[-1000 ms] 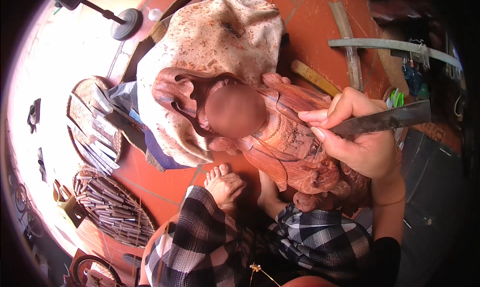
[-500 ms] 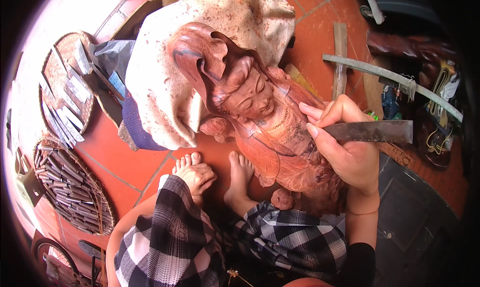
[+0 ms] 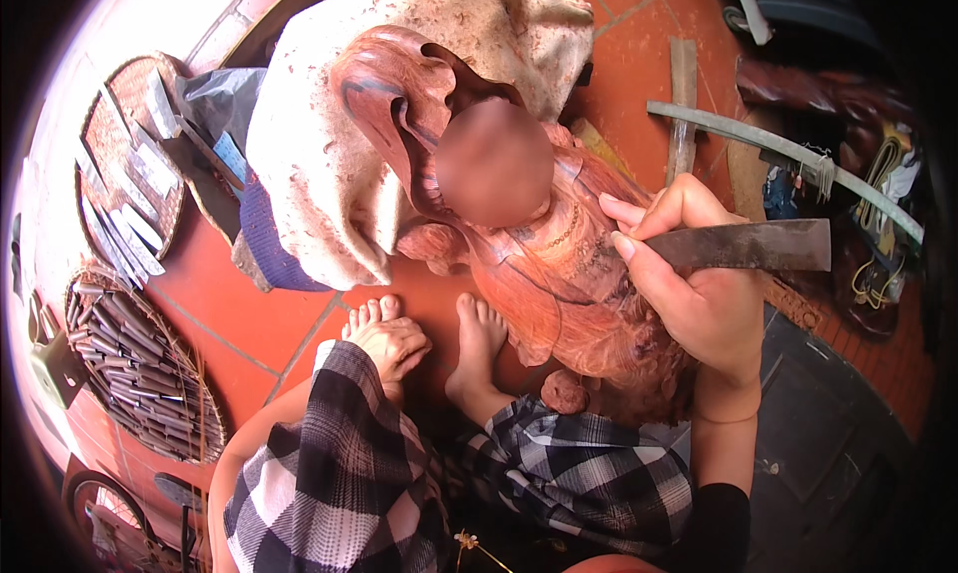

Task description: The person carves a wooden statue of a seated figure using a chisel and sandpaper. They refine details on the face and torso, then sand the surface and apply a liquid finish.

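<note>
Right now the right hand (image 3: 704,298) is wrapped tight around a flat grey metal chisel (image 3: 753,246), its tip by the fingers touching the chest of the smooth red-brown wooden statue (image 3: 559,274) just left of the hand. If the chisel slips, it could scratch the fine carved lines or nick a finger. I cannot see the left hand.
</note>
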